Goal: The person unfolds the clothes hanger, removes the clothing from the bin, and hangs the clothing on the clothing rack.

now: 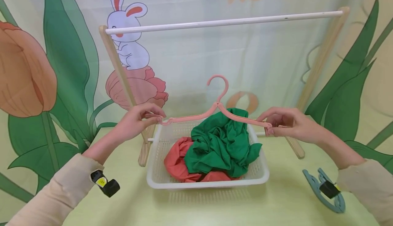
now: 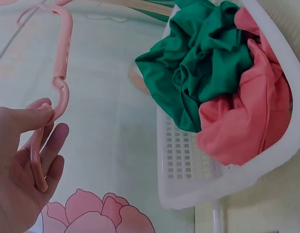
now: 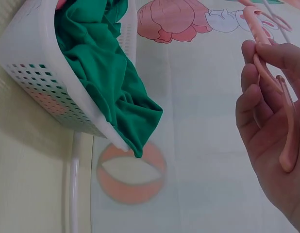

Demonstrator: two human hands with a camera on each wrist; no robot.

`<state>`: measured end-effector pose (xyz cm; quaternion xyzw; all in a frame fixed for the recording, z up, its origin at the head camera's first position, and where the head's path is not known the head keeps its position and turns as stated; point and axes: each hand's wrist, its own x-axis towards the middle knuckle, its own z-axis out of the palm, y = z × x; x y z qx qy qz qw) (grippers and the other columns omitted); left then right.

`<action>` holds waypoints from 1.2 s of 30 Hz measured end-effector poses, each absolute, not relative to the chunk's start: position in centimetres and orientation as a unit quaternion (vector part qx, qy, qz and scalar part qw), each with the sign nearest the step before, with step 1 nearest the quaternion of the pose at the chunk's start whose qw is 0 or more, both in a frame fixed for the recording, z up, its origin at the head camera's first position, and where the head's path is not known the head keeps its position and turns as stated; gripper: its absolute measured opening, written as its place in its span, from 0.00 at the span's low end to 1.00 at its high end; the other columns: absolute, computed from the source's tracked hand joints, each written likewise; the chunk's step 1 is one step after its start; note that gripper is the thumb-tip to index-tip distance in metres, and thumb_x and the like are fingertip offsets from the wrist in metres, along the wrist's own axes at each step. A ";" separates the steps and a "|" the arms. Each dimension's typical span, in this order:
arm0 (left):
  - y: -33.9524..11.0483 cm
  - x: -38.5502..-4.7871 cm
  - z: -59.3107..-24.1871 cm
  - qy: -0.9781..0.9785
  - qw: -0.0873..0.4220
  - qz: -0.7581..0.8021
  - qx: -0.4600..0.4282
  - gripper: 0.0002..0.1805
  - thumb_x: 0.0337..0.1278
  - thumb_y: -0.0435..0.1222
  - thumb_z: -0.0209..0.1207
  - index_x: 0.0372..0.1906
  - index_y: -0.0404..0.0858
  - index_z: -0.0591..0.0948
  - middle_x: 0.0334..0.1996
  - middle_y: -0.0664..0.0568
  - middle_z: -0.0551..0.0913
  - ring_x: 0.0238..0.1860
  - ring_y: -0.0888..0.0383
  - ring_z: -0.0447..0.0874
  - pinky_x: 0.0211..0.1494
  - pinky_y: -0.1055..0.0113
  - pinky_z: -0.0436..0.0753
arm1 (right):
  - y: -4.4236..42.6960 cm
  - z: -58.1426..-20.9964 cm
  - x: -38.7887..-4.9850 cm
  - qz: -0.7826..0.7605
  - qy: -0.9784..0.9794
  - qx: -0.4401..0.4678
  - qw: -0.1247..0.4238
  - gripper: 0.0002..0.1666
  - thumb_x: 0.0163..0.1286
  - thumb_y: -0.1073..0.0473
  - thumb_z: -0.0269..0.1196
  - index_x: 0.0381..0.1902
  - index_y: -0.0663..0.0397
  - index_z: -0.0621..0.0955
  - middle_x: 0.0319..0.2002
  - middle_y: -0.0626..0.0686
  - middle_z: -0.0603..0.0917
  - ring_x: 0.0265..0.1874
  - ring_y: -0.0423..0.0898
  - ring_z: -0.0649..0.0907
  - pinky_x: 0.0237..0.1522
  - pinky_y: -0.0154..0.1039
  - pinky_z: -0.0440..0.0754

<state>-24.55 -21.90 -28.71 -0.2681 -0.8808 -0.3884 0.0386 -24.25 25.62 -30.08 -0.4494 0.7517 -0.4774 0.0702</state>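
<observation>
A pink clothes hanger (image 1: 192, 117) is held up over a white basket, its hook at the top. My left hand (image 1: 139, 121) pinches its left end between thumb and fingers. At the opposite end, my right hand (image 1: 290, 123) grips the hanger the same way. In both wrist views the end pieces of the hanger lie bent back against the palms. Below, the white basket (image 1: 207, 184) holds a crumpled green cloth (image 1: 219, 144) on top of a red cloth (image 1: 179, 159). Some green fabric hangs over the basket's right rim.
Behind the basket stands a rack with a white rail (image 1: 224, 22) and wooden legs (image 1: 322, 62). A folded blue-grey hanger (image 1: 322, 195) lies on the table (image 1: 129, 198) at the right, partly behind the right wrist camera. A printed curtain with a rabbit (image 1: 132, 53) hangs behind.
</observation>
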 end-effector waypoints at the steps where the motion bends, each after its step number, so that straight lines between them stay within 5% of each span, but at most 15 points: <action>1: -21.9 -24.5 -28.7 -0.879 0.035 -0.399 -0.260 0.09 0.66 0.30 0.59 0.48 0.39 0.83 0.46 0.46 0.83 0.50 0.53 0.82 0.54 0.72 0.82 | 25.6 -30.1 -24.3 -0.481 0.752 -0.445 0.067 0.21 0.68 0.78 0.56 0.57 0.61 0.76 0.31 0.47 0.84 0.28 0.43 0.82 0.33 0.35 0.85; 12: -21.6 -24.4 -29.0 -0.856 0.021 -0.470 -0.216 0.10 0.68 0.36 0.59 0.50 0.37 0.80 0.44 0.51 0.80 0.41 0.62 0.84 0.49 0.73 0.82 | 25.4 -30.2 -23.8 -0.488 0.767 -0.416 0.016 0.20 0.66 0.78 0.57 0.55 0.65 0.78 0.33 0.48 0.88 0.31 0.42 0.85 0.32 0.35 0.85; 20: -21.3 -24.7 -29.7 -0.849 0.026 -0.476 -0.229 0.09 0.67 0.33 0.59 0.47 0.34 0.80 0.44 0.45 0.79 0.42 0.59 0.82 0.49 0.73 0.83 | 24.9 -30.2 -24.0 -0.399 0.818 -0.414 0.002 0.18 0.67 0.70 0.62 0.52 0.49 0.77 0.30 0.44 0.86 0.23 0.40 0.83 0.24 0.35 0.82; 26: -20.9 -24.8 -30.0 -0.845 0.033 -0.480 -0.234 0.08 0.66 0.31 0.59 0.46 0.33 0.81 0.44 0.40 0.79 0.42 0.58 0.83 0.50 0.73 0.83 | 24.4 -30.5 -24.1 -0.371 0.828 -0.420 -0.018 0.17 0.68 0.70 0.62 0.51 0.49 0.76 0.34 0.43 0.83 0.27 0.38 0.83 0.25 0.34 0.82; 36: -20.1 -25.1 -30.0 -0.849 0.040 -0.482 -0.210 0.10 0.67 0.32 0.58 0.49 0.32 0.81 0.47 0.42 0.80 0.43 0.61 0.82 0.51 0.76 0.82 | 23.2 -30.6 -23.3 -0.344 0.857 -0.359 -0.131 0.19 0.68 0.71 0.62 0.52 0.46 0.79 0.33 0.43 0.83 0.19 0.36 0.74 0.17 0.30 0.72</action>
